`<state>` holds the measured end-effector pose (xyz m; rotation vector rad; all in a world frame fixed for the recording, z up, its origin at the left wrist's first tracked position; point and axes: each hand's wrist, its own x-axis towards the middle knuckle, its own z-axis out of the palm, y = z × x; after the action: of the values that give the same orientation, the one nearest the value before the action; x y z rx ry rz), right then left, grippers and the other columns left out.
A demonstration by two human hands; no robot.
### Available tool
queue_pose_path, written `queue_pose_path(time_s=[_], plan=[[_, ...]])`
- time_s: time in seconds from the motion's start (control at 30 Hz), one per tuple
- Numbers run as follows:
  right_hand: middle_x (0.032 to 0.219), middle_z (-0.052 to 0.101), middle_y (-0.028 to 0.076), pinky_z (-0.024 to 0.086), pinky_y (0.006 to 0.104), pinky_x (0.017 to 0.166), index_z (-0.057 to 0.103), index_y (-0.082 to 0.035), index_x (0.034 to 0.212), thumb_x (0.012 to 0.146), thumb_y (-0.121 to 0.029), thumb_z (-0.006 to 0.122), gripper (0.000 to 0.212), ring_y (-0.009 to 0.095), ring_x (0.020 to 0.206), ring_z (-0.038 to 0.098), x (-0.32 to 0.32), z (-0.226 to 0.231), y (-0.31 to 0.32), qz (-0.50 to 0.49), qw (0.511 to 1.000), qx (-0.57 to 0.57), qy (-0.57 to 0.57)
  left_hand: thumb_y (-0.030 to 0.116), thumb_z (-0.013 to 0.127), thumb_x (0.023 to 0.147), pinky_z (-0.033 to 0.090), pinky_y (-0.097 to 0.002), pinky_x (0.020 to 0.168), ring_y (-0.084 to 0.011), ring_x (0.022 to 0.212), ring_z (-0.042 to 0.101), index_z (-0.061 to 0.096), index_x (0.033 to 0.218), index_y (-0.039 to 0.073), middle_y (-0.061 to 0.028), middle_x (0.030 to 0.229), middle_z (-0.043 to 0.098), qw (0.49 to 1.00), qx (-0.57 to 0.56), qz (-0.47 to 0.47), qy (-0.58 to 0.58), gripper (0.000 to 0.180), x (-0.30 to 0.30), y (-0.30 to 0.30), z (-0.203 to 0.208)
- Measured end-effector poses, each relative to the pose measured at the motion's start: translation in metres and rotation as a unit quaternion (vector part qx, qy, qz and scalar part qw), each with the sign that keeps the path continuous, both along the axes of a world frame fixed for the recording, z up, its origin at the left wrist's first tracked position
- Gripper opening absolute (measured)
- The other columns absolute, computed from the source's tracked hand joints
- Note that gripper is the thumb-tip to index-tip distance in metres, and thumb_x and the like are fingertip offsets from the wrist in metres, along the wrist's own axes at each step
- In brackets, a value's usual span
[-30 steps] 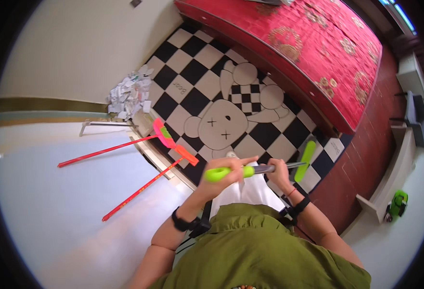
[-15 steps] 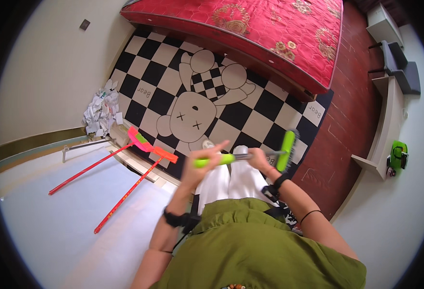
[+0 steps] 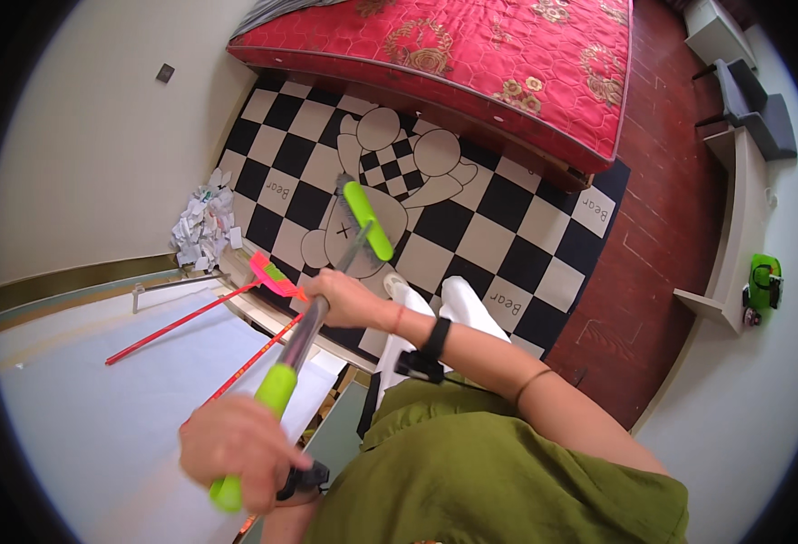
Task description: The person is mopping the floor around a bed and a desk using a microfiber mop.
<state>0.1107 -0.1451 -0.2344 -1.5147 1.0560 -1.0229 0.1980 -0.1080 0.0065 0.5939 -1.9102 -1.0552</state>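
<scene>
A long-handled brush (image 3: 368, 220) with a green head, grey bristles and a metal pole slants across my front. Its head is over the bear picture on the checkered mat (image 3: 453, 227); whether the bristles touch it I cannot tell. My left hand (image 3: 240, 444), a little blurred, is closed around the green grip at the near end. Farther up, my right hand (image 3: 349, 301) wraps the metal pole. Beyond the pole, a red-handled tool with a pink and green head (image 3: 272, 274) lies at the left. A second red pole (image 3: 256, 364) passes partly behind the brush.
A heap of white paper scraps (image 3: 207, 222) lies by the left wall. The bed with a red mattress (image 3: 471, 54) borders the mat's far side. A pale desk (image 3: 734, 227) and a grey chair (image 3: 757, 109) stand at the right, over dark red flooring.
The brush has swung from the right side to the left, its head now farther out over the mat. My left hand has come nearer and left, its fingers closing on the grip; my right hand moved left.
</scene>
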Motion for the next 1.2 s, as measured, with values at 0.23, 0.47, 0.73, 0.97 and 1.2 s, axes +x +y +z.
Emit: queue_pose_path(time_s=[0.23, 0.47, 0.73, 0.97, 1.2], plan=[[0.062, 0.055, 0.014, 0.041, 0.0401, 0.063, 0.055, -0.003, 0.062, 0.065, -0.008, 0.065, 0.011, 0.034, 0.068, 0.05, -0.089, -0.011, 0.097, -0.166, 0.977, 0.091, 0.097, 0.005, 0.056, 0.069, 0.039, -0.0184, 0.043, -0.0085, 0.043, 0.052, 0.048, 0.053, 0.009, -0.0005, 0.054, 0.056, 0.995, -0.023, 0.016, -0.097, 0.018, -0.004, -0.004, -0.042], [0.064, 0.057, 0.017, 0.042, 0.042, 0.061, 0.056, -0.004, 0.06, 0.06, -0.003, 0.06, 0.005, 0.036, 0.067, 0.051, -0.159, -0.134, 0.215, -0.349, 0.871, 0.257, 0.23, 0.001, 0.055, 0.078, 0.04, -0.0393, 0.098, -0.0116, 0.061, 0.053, 0.054, 0.066, -0.001, -0.0049, 0.065, 0.057, 0.895, 0.328, -0.296, -0.058, 0.013, -0.096, -0.006, -0.195], [0.068, 0.058, 0.02, 0.043, 0.0448, 0.065, 0.059, -0.004, 0.061, 0.061, -0.005, 0.058, 0.002, 0.039, 0.072, 0.053, -0.114, -0.208, 0.253, -0.325, 0.839, 0.347, 0.266, 0.003, 0.058, 0.082, 0.035, -0.0401, 0.103, -0.0128, 0.076, 0.056, 0.056, 0.073, -0.001, -0.0055, 0.078, 0.06, 0.838, 0.394, -0.358, -0.118, 0.01, -0.048, -0.005, -0.265], [0.062, 0.055, 0.019, 0.043, 0.0438, 0.056, 0.057, -0.003, 0.06, 0.062, -0.01, 0.062, 0.009, 0.04, 0.064, 0.056, -0.023, -0.193, 0.114, -0.286, 0.894, 0.214, 0.271, 0.003, 0.061, 0.08, 0.039, -0.0351, 0.094, -0.027, 0.108, 0.055, 0.056, 0.072, -0.001, -0.0072, 0.078, 0.061, 0.882, 0.376, -0.257, -0.119, 0.01, 0.072, -0.101, -0.232], [0.063, 0.058, 0.019, 0.045, 0.0432, 0.059, 0.061, -0.004, 0.064, 0.056, -0.007, 0.065, 0.01, 0.038, 0.066, 0.057, 0.144, -0.12, -0.079, -0.189, 0.944, 0.175, 0.208, 0.012, 0.056, 0.077, 0.045, -0.0401, 0.08, -0.0292, 0.098, 0.06, 0.047, 0.057, 0.002, -0.0072, 0.068, 0.056, 0.939, 0.324, -0.094, -0.067, 0.024, 0.243, -0.2, -0.142]])
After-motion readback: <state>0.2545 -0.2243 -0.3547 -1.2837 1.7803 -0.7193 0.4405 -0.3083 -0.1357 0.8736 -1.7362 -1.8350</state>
